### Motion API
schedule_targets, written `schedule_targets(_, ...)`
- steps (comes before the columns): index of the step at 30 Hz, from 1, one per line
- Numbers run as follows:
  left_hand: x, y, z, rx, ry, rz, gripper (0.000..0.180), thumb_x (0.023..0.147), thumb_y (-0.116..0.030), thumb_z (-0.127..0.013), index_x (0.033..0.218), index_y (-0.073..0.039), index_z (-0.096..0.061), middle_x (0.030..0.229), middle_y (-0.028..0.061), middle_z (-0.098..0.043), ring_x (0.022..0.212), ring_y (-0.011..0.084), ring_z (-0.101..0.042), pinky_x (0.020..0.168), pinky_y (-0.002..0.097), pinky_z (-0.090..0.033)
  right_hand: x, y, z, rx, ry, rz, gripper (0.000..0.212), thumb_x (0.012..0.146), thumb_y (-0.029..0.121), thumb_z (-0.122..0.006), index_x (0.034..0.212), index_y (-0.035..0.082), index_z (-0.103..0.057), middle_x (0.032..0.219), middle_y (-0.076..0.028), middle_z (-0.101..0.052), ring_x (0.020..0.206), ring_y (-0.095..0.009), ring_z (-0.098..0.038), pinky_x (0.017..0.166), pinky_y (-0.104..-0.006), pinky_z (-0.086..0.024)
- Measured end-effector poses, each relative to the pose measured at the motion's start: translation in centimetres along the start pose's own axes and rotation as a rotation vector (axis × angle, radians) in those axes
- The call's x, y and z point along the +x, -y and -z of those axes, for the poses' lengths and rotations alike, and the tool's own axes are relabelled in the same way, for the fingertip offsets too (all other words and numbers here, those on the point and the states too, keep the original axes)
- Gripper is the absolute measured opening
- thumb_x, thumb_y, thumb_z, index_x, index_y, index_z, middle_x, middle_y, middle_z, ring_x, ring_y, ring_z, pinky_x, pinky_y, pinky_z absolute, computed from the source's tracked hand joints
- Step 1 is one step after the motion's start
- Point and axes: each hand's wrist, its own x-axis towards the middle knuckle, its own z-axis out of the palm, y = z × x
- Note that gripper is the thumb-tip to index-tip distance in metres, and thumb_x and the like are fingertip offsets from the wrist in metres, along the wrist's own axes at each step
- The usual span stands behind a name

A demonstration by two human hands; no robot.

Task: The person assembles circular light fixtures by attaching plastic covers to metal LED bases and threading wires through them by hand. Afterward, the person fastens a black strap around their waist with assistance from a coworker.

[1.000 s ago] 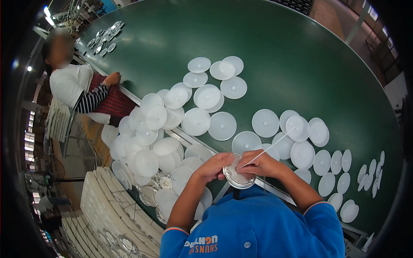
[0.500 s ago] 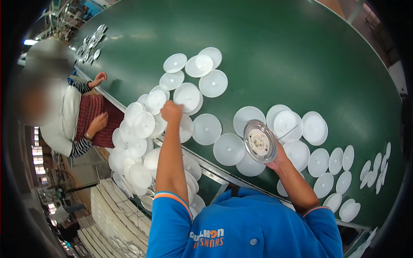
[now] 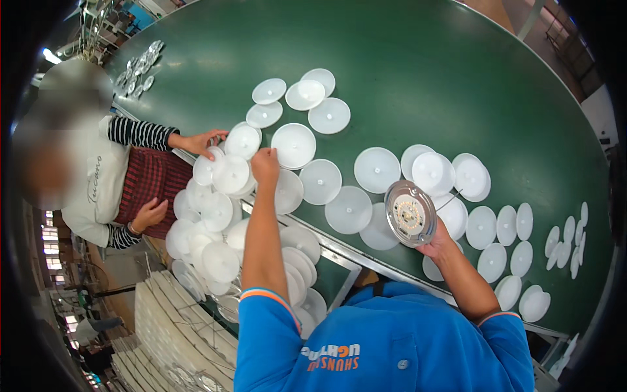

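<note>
My right hand (image 3: 439, 240) grips a round LED light (image 3: 410, 213) by its lower edge. The light is tilted, with a shiny clear rim and a pale centre dotted with small LEDs. A thin grey rod (image 3: 450, 200) juts out beside it, and its lower end is hidden. My left hand (image 3: 265, 167) is closed at the near-left edge of a white round cover (image 3: 294, 146) lying on the green table. Whether the fingers pinch that edge or something small cannot be made out. More white covers (image 3: 321, 181) lie between my hands.
A heap of white covers (image 3: 217, 211) spills over the table's near-left edge. Further covers (image 3: 481, 227) spread to the right on the green table (image 3: 418, 78). At the left, a co-worker's hand (image 3: 199, 142) touches the heap. Metallic pieces (image 3: 137, 68) lie far left.
The co-worker's far hand has reached right onto the white covers. My view has shifted slightly. My right hand still holds the LED light, and my left hand stays closed beside the same cover.
</note>
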Motion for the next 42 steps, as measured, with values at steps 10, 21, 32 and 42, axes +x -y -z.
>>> schedule_targets(10,-5.2,-2.1,4.6,0.319,0.081,-0.103,0.019,0.075,-0.018,-0.051,0.073,0.000,-0.059,0.074,0.0215,-0.062,0.072,0.0364,-0.062,0.063,0.0455,-0.048,-0.6,-2.6,-1.6,0.057,0.144,-0.052,0.032,0.085,0.020,-0.055,0.112,0.003,-0.053,0.107,-0.013,-0.059,0.098,-0.022,-0.059,0.086,-0.0375,-0.049)
schedule_targets(21,-18.1,-11.3,13.7,-0.460,-0.076,-0.162,0.011,0.078,-0.004,-0.059,0.082,0.000,-0.049,0.071,0.0078,-0.056,0.057,0.0150,-0.054,0.051,0.0280,-0.043,-1.3,-4.1,-1.8,0.352,0.335,-0.217,0.037,0.080,0.026,-0.061,0.108,0.002,-0.056,0.108,-0.014,-0.060,0.096,-0.025,-0.059,0.086,-0.0385,-0.048)
schedule_targets(32,-27.2,-8.6,17.7,-1.863,0.675,0.441,0.061,0.084,-0.039,-0.043,0.132,-0.003,-0.031,0.131,0.0154,-0.040,0.121,0.0317,-0.039,0.097,0.0515,-0.034,-1.9,-7.2,-4.6,0.235,0.546,-0.410,0.038,0.081,0.023,-0.059,0.112,0.001,-0.054,0.112,-0.015,-0.058,0.098,-0.026,-0.059,0.088,-0.0405,-0.048)
schedule_targets(42,-30.5,-8.8,21.7,-2.231,0.665,0.494,0.074,0.083,-0.060,-0.032,0.137,-0.010,-0.024,0.138,0.0161,-0.029,0.126,0.0392,-0.029,0.090,0.0686,-0.030,-3.6,-10.1,-5.0,0.260,0.544,-0.495,0.040,0.084,0.029,-0.055,0.114,0.003,-0.053,0.114,-0.014,-0.057,0.103,-0.025,-0.056,0.092,-0.0398,-0.045)
